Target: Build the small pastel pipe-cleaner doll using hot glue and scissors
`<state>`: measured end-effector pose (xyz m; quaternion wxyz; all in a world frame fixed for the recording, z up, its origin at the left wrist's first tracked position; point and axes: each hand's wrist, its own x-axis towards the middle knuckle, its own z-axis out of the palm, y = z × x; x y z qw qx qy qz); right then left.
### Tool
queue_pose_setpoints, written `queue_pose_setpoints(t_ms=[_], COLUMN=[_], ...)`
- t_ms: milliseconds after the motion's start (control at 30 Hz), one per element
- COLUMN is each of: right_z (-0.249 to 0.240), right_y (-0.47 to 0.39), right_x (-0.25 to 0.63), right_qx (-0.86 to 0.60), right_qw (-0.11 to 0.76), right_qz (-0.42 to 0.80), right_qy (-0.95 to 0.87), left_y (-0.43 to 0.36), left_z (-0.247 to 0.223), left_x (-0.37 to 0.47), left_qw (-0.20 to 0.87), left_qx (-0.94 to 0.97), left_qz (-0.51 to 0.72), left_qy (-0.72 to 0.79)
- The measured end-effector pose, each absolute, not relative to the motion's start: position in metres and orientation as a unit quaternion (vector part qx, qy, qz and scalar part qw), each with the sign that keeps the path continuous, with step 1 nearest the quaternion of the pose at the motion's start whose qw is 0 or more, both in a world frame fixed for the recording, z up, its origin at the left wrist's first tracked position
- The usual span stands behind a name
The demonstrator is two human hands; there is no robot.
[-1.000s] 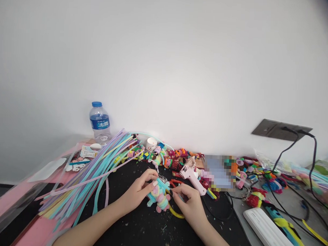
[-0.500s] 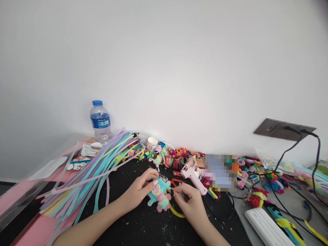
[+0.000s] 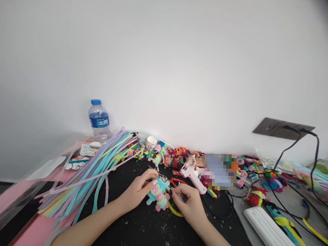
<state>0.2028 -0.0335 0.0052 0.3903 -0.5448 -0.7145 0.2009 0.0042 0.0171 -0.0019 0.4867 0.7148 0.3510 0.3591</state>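
Note:
My left hand (image 3: 137,191) is closed around the upper left side of a small pastel pipe-cleaner figure (image 3: 160,198) in turquoise, pink, yellow and lilac. It is held just above the black work mat (image 3: 138,229). My right hand (image 3: 190,203) pinches at the figure's right side, where a tiny black piece (image 3: 170,192) shows at the fingertips. Behind the figure lie red-handled pliers (image 3: 178,181), partly covered. A yellow curved strip (image 3: 175,211) passes below my right fingers. Close behind the right hand rests a pale pink glue gun (image 3: 193,177).
Many pastel pipe cleaners (image 3: 97,174) lie in a bundle on the left. A water bottle (image 3: 99,120) and a paper cup (image 3: 152,142) stand near the wall. Finished pipe-cleaner figures (image 3: 176,162) crowd the back. Right are a white power strip (image 3: 270,230) and black cables (image 3: 281,159).
Both hands stay at the figure, with only slight finger movement. The whole view has shifted a little. A blurred bit of what may be a hand appears at the far right edge.

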Motion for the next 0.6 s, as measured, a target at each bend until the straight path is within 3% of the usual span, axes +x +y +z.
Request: queue_pose_setpoints(t_ms=[600], right_z=[0.0037], right_y=[-0.0329], right_x=[0.206], right_qx=[-0.536], right_qw=[0.386], right_qz=[0.192], right_qy=[-0.726], left_y=[0.019], left_z=[-0.0024], left_x=[0.0041], left_qw=[0.501], left_qx=[0.704], left_qz=[0.358], left_qy=[0.354])
